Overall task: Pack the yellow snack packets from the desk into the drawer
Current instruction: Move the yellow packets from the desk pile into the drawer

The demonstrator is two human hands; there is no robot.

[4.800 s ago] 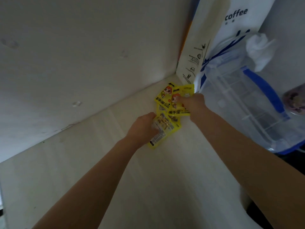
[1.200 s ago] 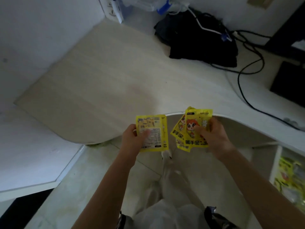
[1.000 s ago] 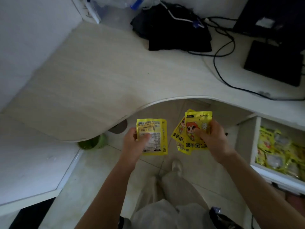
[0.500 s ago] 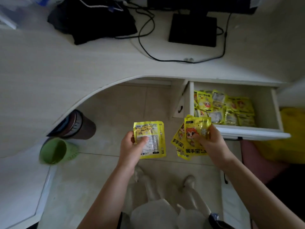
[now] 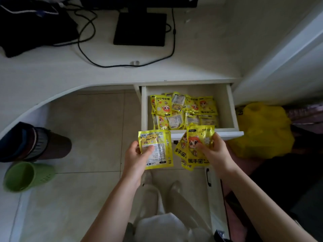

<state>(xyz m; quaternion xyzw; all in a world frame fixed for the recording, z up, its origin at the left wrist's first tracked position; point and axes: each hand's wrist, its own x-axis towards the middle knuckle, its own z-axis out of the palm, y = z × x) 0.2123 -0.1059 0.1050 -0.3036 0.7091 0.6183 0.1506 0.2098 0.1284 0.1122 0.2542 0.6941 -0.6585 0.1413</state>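
the glossy yellow foil snack packet (image 5: 199, 145) with a red-haired cartoon figure, at the front of a fan of packets, is showing large chinese characters "暖手宝" along its lower edge and small latin lettering at its top right, too blurred to read. the yellow packet with a white printed back panel (image 5: 157, 151) is showing a barcode and fine print, unreadable.

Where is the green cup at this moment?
In the head view, the green cup lies on its side on the floor at the far left, just below the dark tumbler.
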